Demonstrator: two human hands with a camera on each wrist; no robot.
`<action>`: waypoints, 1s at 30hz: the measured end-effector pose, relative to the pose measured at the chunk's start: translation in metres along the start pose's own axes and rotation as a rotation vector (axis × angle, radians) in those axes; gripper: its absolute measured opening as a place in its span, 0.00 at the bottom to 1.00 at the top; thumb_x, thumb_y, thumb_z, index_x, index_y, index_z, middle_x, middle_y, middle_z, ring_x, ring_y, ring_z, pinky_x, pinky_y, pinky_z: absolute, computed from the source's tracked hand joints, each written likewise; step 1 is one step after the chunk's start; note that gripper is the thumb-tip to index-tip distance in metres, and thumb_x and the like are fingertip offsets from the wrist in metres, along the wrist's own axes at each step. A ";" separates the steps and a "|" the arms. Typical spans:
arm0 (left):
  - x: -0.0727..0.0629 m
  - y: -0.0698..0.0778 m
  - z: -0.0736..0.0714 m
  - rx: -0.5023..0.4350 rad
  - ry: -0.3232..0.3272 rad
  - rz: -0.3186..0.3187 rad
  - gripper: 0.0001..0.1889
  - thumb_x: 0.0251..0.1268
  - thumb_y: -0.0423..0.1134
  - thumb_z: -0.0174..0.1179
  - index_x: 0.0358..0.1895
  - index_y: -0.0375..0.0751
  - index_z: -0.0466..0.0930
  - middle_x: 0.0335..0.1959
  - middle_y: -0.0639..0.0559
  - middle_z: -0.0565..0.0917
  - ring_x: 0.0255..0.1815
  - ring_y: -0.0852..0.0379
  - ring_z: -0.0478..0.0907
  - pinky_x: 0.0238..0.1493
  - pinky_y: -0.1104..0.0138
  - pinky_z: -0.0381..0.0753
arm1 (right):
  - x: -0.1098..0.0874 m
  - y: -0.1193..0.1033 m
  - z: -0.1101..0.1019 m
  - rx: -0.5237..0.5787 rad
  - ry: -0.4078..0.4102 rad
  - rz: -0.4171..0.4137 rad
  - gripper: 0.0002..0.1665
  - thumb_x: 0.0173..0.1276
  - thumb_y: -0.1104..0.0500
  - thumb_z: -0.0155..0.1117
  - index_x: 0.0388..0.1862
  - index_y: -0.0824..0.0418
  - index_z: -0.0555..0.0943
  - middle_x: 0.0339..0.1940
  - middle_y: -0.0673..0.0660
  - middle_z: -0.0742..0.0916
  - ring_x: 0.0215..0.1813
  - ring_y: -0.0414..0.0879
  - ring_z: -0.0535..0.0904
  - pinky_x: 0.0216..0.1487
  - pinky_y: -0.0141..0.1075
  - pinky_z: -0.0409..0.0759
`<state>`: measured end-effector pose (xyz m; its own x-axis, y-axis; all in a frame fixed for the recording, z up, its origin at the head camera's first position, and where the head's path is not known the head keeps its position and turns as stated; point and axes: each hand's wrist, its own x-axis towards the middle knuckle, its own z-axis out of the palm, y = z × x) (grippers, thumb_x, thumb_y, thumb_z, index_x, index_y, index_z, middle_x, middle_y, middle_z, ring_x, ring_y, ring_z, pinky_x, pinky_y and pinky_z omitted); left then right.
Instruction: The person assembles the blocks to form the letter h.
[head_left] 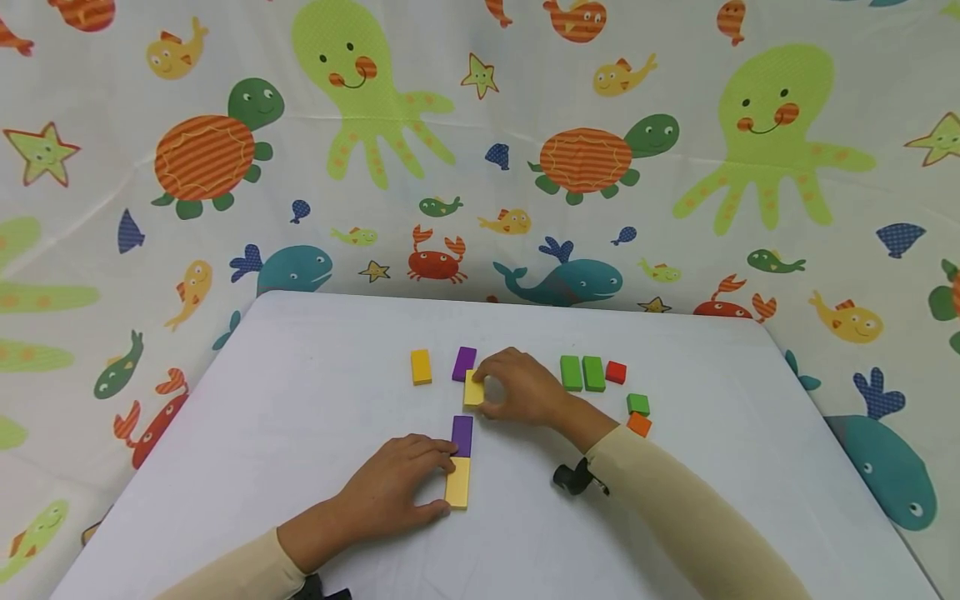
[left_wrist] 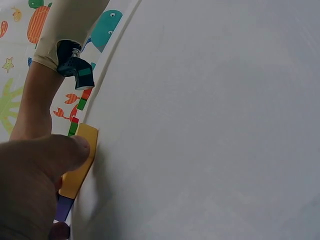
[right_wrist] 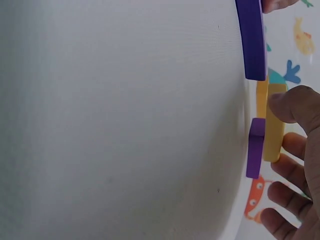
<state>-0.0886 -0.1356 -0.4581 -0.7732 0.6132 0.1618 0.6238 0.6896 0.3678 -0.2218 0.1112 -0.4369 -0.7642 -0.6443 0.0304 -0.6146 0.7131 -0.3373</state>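
Right hand point(head_left: 522, 388) pinching the upper yellow block point(head_left: 472, 390), twelve o'clock of the purple-and-yellow pair point(head_left: 460, 467); left hand point(head_left: 392, 485) loosely spread, touching that pair. Careful: any swing toward eleven could knock the far purple block point(head_left: 463, 362)!

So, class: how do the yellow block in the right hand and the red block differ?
The yellow block is oblong; the red block is short and cube-like. The yellow block is pinched between the right hand's thumb and fingers; the red block lies untouched on the white table. What they share: each is one plain colour, with flat faces and straight edges.
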 end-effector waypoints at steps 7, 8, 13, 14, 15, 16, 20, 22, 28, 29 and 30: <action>0.000 -0.001 0.000 -0.002 0.011 0.012 0.20 0.56 0.54 0.75 0.49 0.55 0.82 0.63 0.62 0.80 0.63 0.60 0.74 0.63 0.55 0.75 | 0.001 -0.006 0.000 -0.011 0.002 -0.015 0.26 0.62 0.43 0.76 0.56 0.49 0.84 0.58 0.45 0.85 0.68 0.45 0.72 0.70 0.44 0.71; -0.001 -0.001 0.000 0.000 0.010 0.012 0.20 0.56 0.54 0.75 0.49 0.55 0.82 0.63 0.62 0.80 0.63 0.60 0.74 0.63 0.55 0.76 | 0.001 -0.006 0.000 -0.014 0.001 -0.015 0.26 0.62 0.43 0.76 0.57 0.49 0.84 0.59 0.45 0.85 0.68 0.45 0.73 0.70 0.44 0.71; 0.000 -0.001 0.000 0.004 0.007 0.013 0.20 0.56 0.54 0.75 0.49 0.55 0.82 0.63 0.62 0.80 0.63 0.59 0.75 0.62 0.55 0.76 | 0.002 -0.009 0.001 -0.010 0.000 -0.010 0.26 0.62 0.42 0.76 0.57 0.49 0.84 0.59 0.45 0.85 0.68 0.45 0.73 0.70 0.44 0.71; 0.000 -0.001 0.000 0.004 0.006 0.012 0.20 0.57 0.54 0.75 0.50 0.55 0.82 0.63 0.62 0.80 0.63 0.59 0.74 0.62 0.55 0.76 | 0.002 -0.009 0.001 -0.011 0.000 -0.011 0.26 0.62 0.42 0.77 0.57 0.49 0.84 0.59 0.45 0.85 0.68 0.45 0.73 0.70 0.44 0.71; 0.000 -0.001 0.000 0.004 0.004 0.011 0.20 0.57 0.54 0.75 0.50 0.55 0.82 0.63 0.62 0.80 0.63 0.59 0.74 0.62 0.55 0.76 | 0.002 -0.010 0.001 -0.009 -0.003 -0.010 0.26 0.62 0.43 0.77 0.57 0.49 0.84 0.59 0.45 0.85 0.68 0.45 0.73 0.70 0.44 0.71; 0.000 -0.001 0.000 0.004 0.001 0.008 0.20 0.57 0.54 0.75 0.50 0.55 0.82 0.64 0.62 0.80 0.63 0.59 0.74 0.62 0.55 0.76 | 0.003 -0.010 0.002 -0.010 -0.006 -0.010 0.26 0.62 0.43 0.76 0.57 0.49 0.84 0.59 0.45 0.85 0.68 0.45 0.73 0.70 0.44 0.71; 0.000 0.000 0.000 0.006 -0.007 -0.002 0.20 0.57 0.55 0.75 0.50 0.55 0.82 0.64 0.62 0.80 0.63 0.59 0.74 0.63 0.55 0.76 | 0.003 -0.011 0.004 -0.015 -0.019 -0.007 0.26 0.62 0.43 0.76 0.57 0.49 0.84 0.59 0.45 0.85 0.68 0.45 0.73 0.71 0.44 0.71; 0.000 0.000 0.000 0.008 -0.009 -0.005 0.21 0.57 0.55 0.75 0.50 0.55 0.82 0.64 0.62 0.80 0.63 0.59 0.74 0.63 0.55 0.76 | 0.003 -0.012 0.005 -0.019 -0.021 -0.006 0.26 0.62 0.43 0.76 0.57 0.49 0.84 0.59 0.45 0.85 0.68 0.45 0.73 0.71 0.44 0.71; 0.000 0.000 0.001 0.008 -0.008 -0.007 0.21 0.57 0.55 0.75 0.50 0.55 0.82 0.63 0.62 0.80 0.63 0.59 0.74 0.63 0.55 0.75 | 0.003 -0.012 0.006 -0.006 -0.023 -0.011 0.25 0.62 0.43 0.76 0.56 0.50 0.85 0.58 0.45 0.86 0.67 0.45 0.73 0.70 0.43 0.72; 0.000 0.000 0.001 0.007 -0.006 -0.006 0.20 0.57 0.55 0.75 0.50 0.55 0.82 0.63 0.62 0.80 0.63 0.59 0.74 0.63 0.55 0.75 | 0.003 -0.013 0.006 -0.003 -0.023 -0.013 0.25 0.62 0.43 0.76 0.56 0.50 0.85 0.58 0.45 0.86 0.67 0.45 0.73 0.70 0.43 0.72; 0.000 0.000 0.001 0.007 -0.004 -0.006 0.20 0.57 0.55 0.75 0.50 0.55 0.82 0.63 0.62 0.80 0.63 0.60 0.74 0.63 0.55 0.75 | 0.002 -0.013 0.006 -0.003 -0.024 -0.015 0.25 0.62 0.43 0.76 0.56 0.50 0.85 0.58 0.45 0.86 0.67 0.45 0.73 0.70 0.44 0.72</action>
<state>-0.0884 -0.1354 -0.4590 -0.7767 0.6104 0.1554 0.6197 0.6963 0.3623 -0.2148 0.0991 -0.4381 -0.7497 -0.6616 0.0128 -0.6269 0.7039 -0.3340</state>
